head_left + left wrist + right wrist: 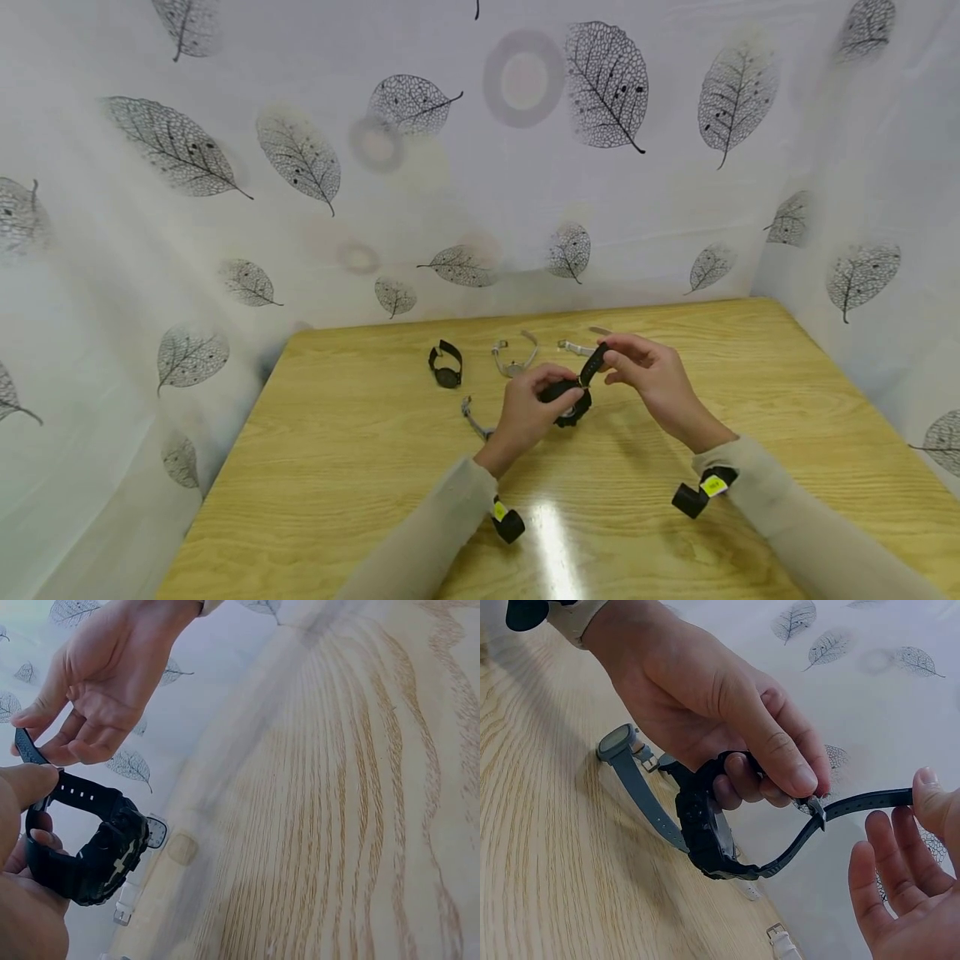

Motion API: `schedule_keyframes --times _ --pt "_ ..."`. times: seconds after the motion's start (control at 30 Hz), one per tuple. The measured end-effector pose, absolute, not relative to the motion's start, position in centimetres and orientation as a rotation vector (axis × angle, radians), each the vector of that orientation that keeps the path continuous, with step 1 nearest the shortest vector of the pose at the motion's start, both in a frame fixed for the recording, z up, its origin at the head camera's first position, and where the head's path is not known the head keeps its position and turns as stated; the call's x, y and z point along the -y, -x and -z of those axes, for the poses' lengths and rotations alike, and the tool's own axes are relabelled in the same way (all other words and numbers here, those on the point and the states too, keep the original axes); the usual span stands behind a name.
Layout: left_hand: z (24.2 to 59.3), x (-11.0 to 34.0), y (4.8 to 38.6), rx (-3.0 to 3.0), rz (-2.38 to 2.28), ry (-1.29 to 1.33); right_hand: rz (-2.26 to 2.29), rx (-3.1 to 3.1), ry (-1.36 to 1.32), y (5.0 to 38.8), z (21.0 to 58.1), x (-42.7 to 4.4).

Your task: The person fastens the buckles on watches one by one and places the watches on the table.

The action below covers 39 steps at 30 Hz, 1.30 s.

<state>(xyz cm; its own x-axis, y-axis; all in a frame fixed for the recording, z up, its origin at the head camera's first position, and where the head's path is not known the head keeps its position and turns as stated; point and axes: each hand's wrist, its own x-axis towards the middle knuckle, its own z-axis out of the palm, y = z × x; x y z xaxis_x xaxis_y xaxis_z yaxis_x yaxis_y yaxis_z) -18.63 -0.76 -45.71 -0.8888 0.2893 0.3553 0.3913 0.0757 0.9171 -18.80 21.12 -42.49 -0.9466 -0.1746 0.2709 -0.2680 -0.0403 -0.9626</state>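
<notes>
A black wristwatch with a chunky case is held above the table between both hands. My left hand grips it near the buckle, thumb and fingers around the buckle-side strap. My right hand pinches the free end of the strap between thumb and fingers. In the right wrist view the strap passes through the buckle, and the band makes a closed loop. Part of the case is hidden behind the left fingers in the head view.
A grey-strapped watch lies on the table beside the left hand. Farther back are a black watch, a light-strapped watch and a white watch. A leaf-patterned curtain hangs behind the wooden table.
</notes>
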Motion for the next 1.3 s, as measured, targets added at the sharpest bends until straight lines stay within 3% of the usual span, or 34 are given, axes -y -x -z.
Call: schedule_keyframes --times 0.8,1.3 --pt "45.86 0.74 18.54 2.323 1.718 0.733 -2.211 2.102 -0.506 18.96 42.71 -20.29" --pt "45.89 1.01 18.60 2.371 1.866 0.577 -2.038 2.247 -0.527 19.07 43.32 -20.14"
